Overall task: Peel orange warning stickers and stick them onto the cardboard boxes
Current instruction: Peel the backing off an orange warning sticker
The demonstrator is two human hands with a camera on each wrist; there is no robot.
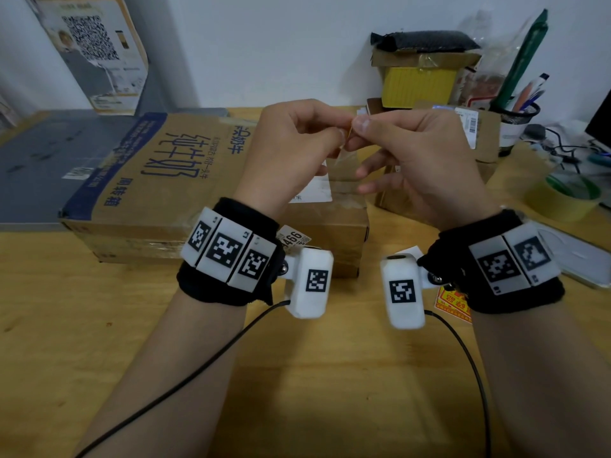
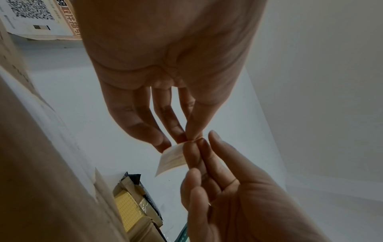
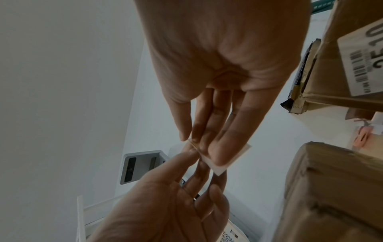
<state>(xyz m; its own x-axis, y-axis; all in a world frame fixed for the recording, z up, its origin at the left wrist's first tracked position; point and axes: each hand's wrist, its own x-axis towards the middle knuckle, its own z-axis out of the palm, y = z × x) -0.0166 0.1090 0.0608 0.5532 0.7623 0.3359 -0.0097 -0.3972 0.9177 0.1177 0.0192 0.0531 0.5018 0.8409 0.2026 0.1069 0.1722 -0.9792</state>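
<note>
Both hands are raised over the cardboard boxes and meet at a small sticker (image 1: 347,131), seen edge-on. My left hand (image 1: 335,137) pinches one edge of it between thumb and fingertip. My right hand (image 1: 359,125) pinches the other side, its remaining fingers spread below. In the left wrist view the sticker (image 2: 172,161) looks pale orange between the left hand (image 2: 191,136) and the right hand (image 2: 204,144). The right wrist view shows its white back (image 3: 230,159) under my right fingers (image 3: 215,153). The large printed cardboard box (image 1: 158,180) lies beneath the hands.
More orange stickers (image 1: 451,304) lie on the wooden table under my right wrist. A smaller labelled box (image 1: 484,137) stands at the right, with a yellow box (image 1: 418,84) stacked behind. A pen cup (image 1: 515,123) and a tape roll (image 1: 562,198) sit at the far right.
</note>
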